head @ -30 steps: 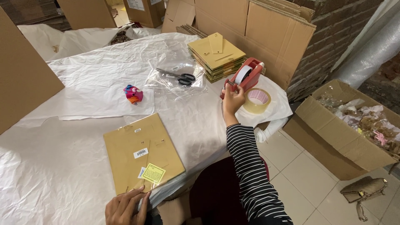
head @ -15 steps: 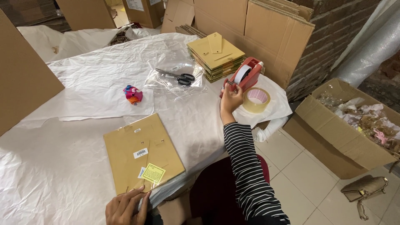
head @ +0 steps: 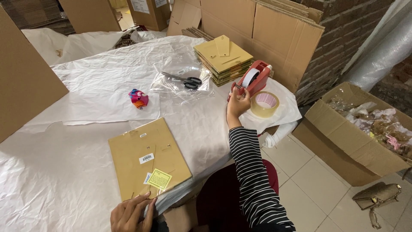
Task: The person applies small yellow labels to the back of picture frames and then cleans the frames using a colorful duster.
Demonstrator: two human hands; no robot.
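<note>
You are in a packing room or small warehouse: flattened cardboard sheets [head: 266,34] lean on a bare brick wall [head: 343,38], a stack of brown envelopes [head: 223,60] sits by a tape dispenser [head: 253,79], and an open carton [head: 343,137] stands on the tiled floor.

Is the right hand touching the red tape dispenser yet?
Touching. The head view shows the right hand with its fingers on the front end of the red tape dispenser.

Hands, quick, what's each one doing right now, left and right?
Left hand: open, fingers resting flat on the near edge of the brown envelope.
Right hand: at the front of the red tape dispenser; grip cannot be told.
</note>
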